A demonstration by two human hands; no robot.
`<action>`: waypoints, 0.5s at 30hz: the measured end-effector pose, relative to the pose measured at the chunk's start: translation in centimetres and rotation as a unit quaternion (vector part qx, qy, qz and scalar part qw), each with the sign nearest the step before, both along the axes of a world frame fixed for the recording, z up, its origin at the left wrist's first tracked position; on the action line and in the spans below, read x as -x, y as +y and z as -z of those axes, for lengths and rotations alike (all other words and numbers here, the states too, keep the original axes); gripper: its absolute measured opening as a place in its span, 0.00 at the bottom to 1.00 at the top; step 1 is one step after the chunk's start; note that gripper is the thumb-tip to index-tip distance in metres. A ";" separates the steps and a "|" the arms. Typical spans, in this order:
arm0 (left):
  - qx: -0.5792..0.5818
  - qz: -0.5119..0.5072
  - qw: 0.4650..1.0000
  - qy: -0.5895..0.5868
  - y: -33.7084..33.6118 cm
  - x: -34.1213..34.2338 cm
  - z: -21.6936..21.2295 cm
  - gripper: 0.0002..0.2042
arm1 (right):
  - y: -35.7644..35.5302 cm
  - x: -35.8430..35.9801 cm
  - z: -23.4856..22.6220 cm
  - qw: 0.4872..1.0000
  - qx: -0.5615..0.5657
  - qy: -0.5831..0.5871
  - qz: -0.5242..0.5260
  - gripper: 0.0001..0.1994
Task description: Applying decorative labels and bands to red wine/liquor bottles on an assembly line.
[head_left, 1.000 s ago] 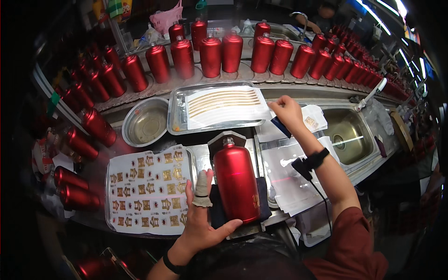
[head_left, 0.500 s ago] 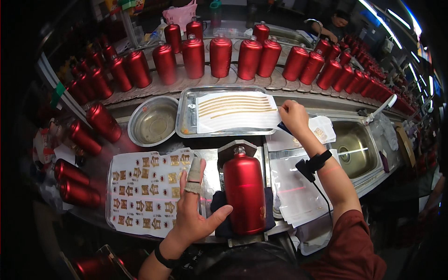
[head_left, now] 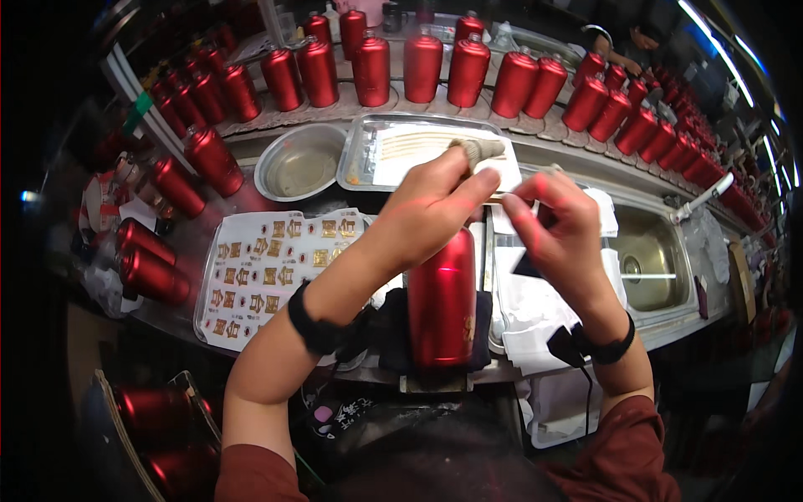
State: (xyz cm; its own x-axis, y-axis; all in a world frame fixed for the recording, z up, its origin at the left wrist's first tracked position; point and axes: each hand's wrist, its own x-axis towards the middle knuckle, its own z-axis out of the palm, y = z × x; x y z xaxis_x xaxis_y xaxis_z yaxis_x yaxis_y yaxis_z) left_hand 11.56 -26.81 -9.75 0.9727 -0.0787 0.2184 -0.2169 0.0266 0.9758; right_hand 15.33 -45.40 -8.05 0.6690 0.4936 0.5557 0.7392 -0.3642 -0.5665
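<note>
My left hand (head_left: 431, 205) reaches over the right part of a metal tray (head_left: 351, 155), with cloth sleeves (head_left: 477, 151) on a finger. Its thumb and forefinger point right, close together near a white sheet's edge. Beside it my right hand (head_left: 569, 226) is closed in a pinch, fingertips almost meeting the left thumb. What either holds is too small or blurred to make out. Thin gold strips (head_left: 418, 142) lie on the white paper in the tray, partly covered by the left hand. Below my hands a red metallic bottle (head_left: 439, 318) rests on a dark cloth (head_left: 391, 330), its neck hidden.
A sheet of gold decals (head_left: 276, 276) lies at left. A metal bowl (head_left: 266, 171) stands beside the tray. White papers (head_left: 535, 301) and a sink (head_left: 644, 272) are at right. Red bottles (head_left: 422, 67) line the far belt. Another person (head_left: 640, 42) is at far right.
My left hand has moved from beside the bottle up to the tray and met my right hand there. My right hand has turned toward it. The whole view has shifted.
</note>
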 end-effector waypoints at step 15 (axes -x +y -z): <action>-0.332 0.032 0.932 -0.143 -4.5 11.4 2.1 0.27 | -13.0 9.6 8.8 0.946 0.083 0.232 0.209 0.10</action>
